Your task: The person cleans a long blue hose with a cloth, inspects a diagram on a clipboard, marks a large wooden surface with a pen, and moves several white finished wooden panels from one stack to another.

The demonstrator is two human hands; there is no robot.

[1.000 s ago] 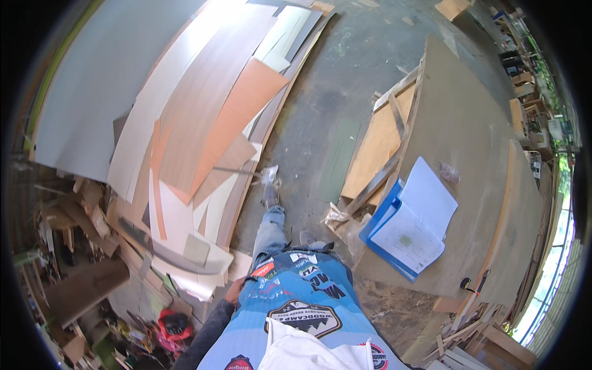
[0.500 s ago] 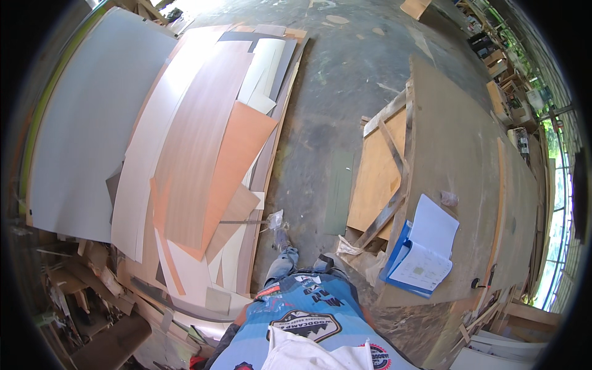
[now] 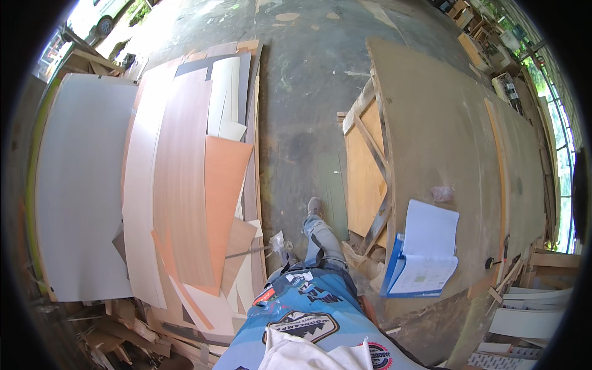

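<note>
Neither of my hands shows; only a sliver of my right forearm [image 3: 369, 309] appears beside my blue shirt [image 3: 308, 302]. Closest to that side is a workbench [image 3: 444, 135] with a dusty brown top. On its near end an open blue binder [image 3: 393, 265] holds white papers [image 3: 425, 271], one sheet printed with a drawing. Beyond the binder sits a crumpled clear plastic bag [image 3: 441, 193]. To my left lies a pile of laminate sheets, with a wood-grain sheet [image 3: 179, 166] and an orange sheet [image 3: 225, 166] on top.
A grey concrete floor aisle [image 3: 296, 111] runs between pile and bench. A large pale grey panel [image 3: 86, 185] stands at far left. A thin bar with plastic at its end [image 3: 276, 240] juts from the pile. Timber scraps [image 3: 117, 333] lie lower left; white boards [image 3: 524, 320] lower right.
My view has turned leftward and I have stepped, with one leg now stretched forward into the aisle. A vehicle has come into view at the upper left. The binder and sheets stay in place.
</note>
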